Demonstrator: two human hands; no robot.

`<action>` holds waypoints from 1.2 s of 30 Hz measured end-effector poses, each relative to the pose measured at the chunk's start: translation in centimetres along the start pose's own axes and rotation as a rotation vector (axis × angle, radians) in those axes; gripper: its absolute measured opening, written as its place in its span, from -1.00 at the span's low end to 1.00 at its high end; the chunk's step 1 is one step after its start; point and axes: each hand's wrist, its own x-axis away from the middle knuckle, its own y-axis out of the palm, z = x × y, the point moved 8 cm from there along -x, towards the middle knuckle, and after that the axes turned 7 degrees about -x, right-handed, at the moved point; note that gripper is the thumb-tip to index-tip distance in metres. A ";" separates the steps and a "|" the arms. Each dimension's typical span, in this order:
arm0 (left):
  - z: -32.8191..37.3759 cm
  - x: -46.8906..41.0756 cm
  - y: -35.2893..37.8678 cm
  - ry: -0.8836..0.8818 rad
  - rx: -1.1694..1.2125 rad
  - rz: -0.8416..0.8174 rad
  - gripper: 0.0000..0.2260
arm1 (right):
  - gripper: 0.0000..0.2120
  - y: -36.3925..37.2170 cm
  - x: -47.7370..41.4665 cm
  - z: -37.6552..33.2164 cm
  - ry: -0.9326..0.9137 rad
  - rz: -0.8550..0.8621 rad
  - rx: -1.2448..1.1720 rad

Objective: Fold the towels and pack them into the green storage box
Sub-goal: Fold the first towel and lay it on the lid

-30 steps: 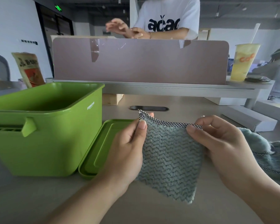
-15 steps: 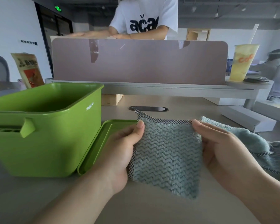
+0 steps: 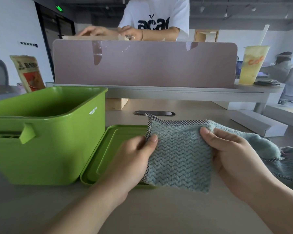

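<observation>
A small folded blue-green towel point(image 3: 179, 154) with a zigzag weave and checked trim is held above the table between both hands. My left hand point(image 3: 134, 159) pinches its left edge with the thumb on top. My right hand point(image 3: 233, 159) grips its right edge, thumb near the upper corner. The green storage box point(image 3: 46, 146) stands open on the left, its inside showing no towel. Its green lid point(image 3: 108, 152) lies flat beside it, partly under my left hand. More blue towels point(image 3: 281, 159) lie heaped on the right.
A mauve desk divider point(image 3: 144, 63) runs across the back, with a person in a white T-shirt behind it. A yellow drink cup point(image 3: 252, 65) stands on the shelf at right, a snack bag point(image 3: 29, 73) at left. White boxes point(image 3: 259, 123) lie at right. Another person sits far right.
The towel has gone from hanging as a diamond to a squared, flat shape held lower. Both hands slid from its top corners down to its side edges.
</observation>
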 end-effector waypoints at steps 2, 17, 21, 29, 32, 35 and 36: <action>0.6 0.1 -0.5 0.052 -0.035 0.067 -0.71 | -0.64 0.5 -0.1 0.5 0.043 -0.044 -0.005; 0.3 -0.6 -3.5 0.107 0.101 0.319 -0.73 | -0.85 2.4 0.7 3.1 0.247 -0.267 0.081; 0.1 -0.6 -3.3 0.064 0.173 0.291 -0.73 | -0.84 2.3 0.6 3.2 0.196 -0.237 0.068; 1.0 -0.8 -2.1 0.117 0.257 0.076 -0.84 | -0.81 0.9 -0.5 2.1 0.046 -0.171 0.075; 2.1 -0.2 -2.5 0.230 0.152 0.109 -0.77 | -0.77 0.4 -0.8 1.7 0.020 -0.139 0.030; 1.6 -0.5 -2.7 0.168 0.225 0.131 -0.61 | -0.78 0.5 -0.7 1.3 0.004 -0.126 -0.041; 1.1 -1.0 -2.3 0.094 0.272 0.125 -0.62 | -0.79 0.6 -0.6 1.1 -0.003 -0.132 -0.059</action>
